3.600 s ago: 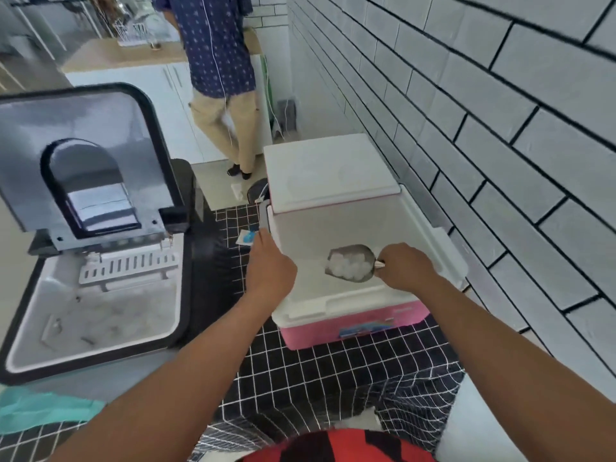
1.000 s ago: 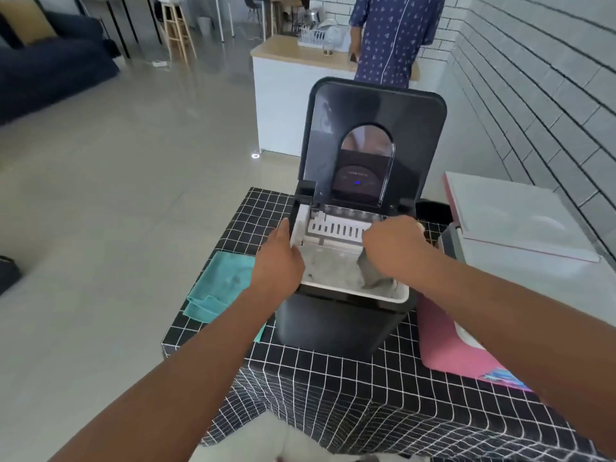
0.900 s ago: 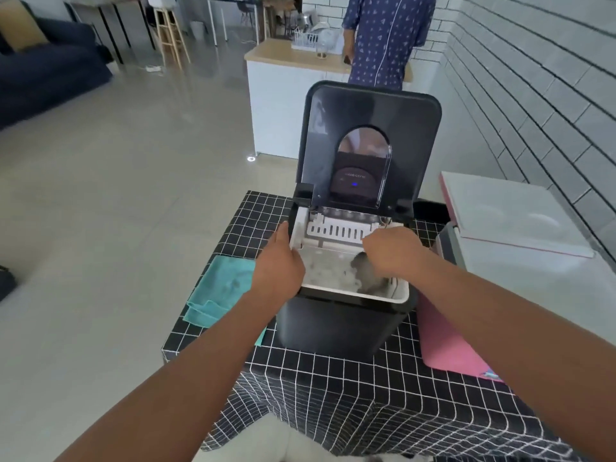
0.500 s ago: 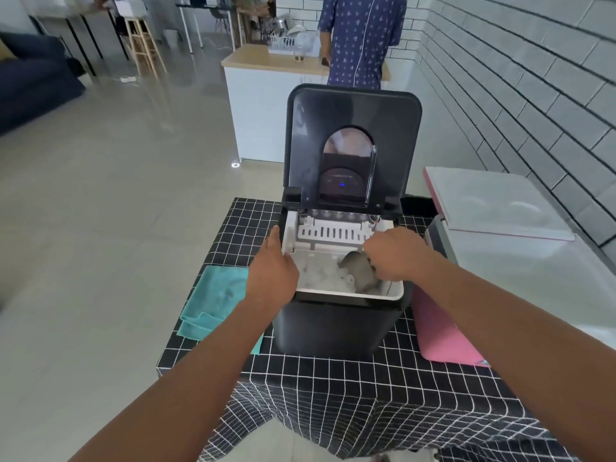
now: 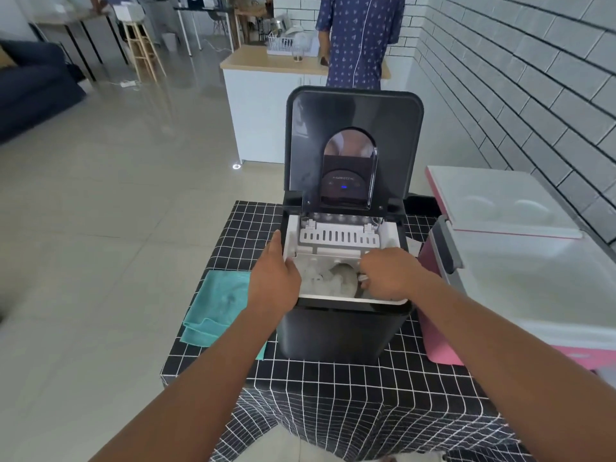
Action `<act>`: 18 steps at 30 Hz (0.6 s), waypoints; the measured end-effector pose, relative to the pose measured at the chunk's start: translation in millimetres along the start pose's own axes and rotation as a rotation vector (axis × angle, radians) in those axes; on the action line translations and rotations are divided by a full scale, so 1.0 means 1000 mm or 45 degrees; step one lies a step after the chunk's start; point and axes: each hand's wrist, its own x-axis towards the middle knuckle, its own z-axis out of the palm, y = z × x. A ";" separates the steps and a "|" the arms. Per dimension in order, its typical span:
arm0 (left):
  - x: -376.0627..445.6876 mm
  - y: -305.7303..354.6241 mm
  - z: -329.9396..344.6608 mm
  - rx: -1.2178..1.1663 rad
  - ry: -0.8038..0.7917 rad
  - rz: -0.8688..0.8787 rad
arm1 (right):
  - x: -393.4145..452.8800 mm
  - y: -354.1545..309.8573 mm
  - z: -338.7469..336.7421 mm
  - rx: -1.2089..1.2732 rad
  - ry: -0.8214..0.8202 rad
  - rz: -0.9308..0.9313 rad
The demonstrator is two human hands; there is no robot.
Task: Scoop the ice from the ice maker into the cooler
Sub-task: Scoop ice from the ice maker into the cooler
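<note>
Scoop (image 5: pixel 345 282) is now down in the ice maker (image 5: pixel 343 288) basket, bowl turned in among the ice (image 5: pixel 318 280); 3.6 s ago it was over the open cooler (image 5: pixel 520 278) with a load of cubes, so that load is dumped and a new scoop cycle is under way. Over the last second the scoop has pushed from the right side of the basket toward the middle, into the ice pile. Right hand (image 5: pixel 388 273) has fingers curled round the scoop handle, gripping it just inside the basket's right edge. Left hand (image 5: pixel 275 278) rests on the left rim of the basket, thumb over the edge, fingers mostly straight, steadying the machine, same spot as half a second ago. Ice maker lid stands upright, open. Cooler sits just right of the machine on the checked tablecloth (image 5: pixel 333 395), lid open; inside not visible from here. Teal cloth (image 5: pixel 220 305) lies left of the machine. Judgement: scoop looks mid-fill, lift and carry to the cooler come next.
</note>
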 end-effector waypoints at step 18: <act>-0.001 -0.001 0.000 -0.020 0.028 0.002 | -0.007 -0.009 0.005 0.191 0.117 0.077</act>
